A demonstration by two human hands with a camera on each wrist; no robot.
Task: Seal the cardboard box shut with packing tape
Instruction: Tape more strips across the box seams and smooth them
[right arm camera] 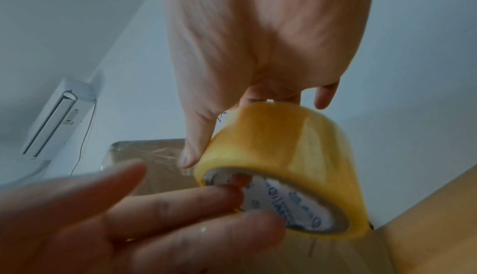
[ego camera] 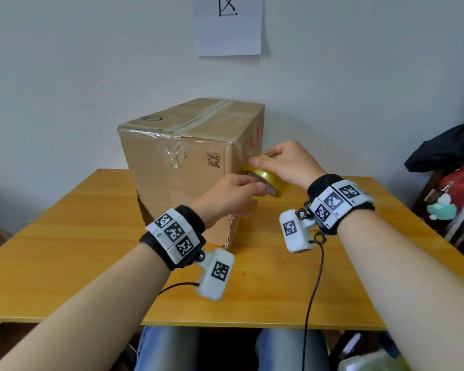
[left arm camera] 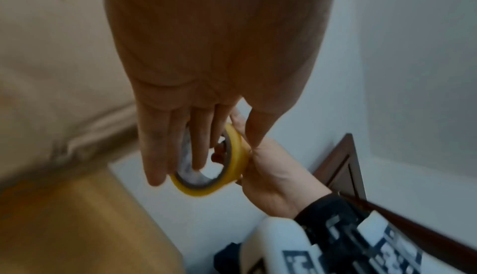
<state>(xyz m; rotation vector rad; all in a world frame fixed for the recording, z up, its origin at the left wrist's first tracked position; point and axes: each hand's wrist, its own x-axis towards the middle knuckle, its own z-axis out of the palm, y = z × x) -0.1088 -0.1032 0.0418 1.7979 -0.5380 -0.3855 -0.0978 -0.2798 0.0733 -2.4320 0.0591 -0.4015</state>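
A brown cardboard box [ego camera: 177, 162] stands on the wooden table [ego camera: 65, 250], its top flaps down with clear tape along the seam. By the box's right near corner, my right hand [ego camera: 287, 164] grips a yellow roll of packing tape [ego camera: 268, 175], fingers over the top and thumb on its side. In the right wrist view the tape roll [right arm camera: 284, 145] shows its white printed core. My left hand [ego camera: 233, 194] reaches in from the left with nearly straight fingers [right arm camera: 193, 196] touching the roll's rim and core. The left wrist view shows those fingers [left arm camera: 180, 145] across the tape roll [left arm camera: 232, 168].
A sheet of paper [ego camera: 228, 25] hangs on the wall behind the box. A dark jacket [ego camera: 445, 145] and bags are piled at the table's right. Cables [ego camera: 316, 277] trail from both wrist cameras over the table's near edge. An air conditioner [right arm camera: 56, 119] sits high on the wall.
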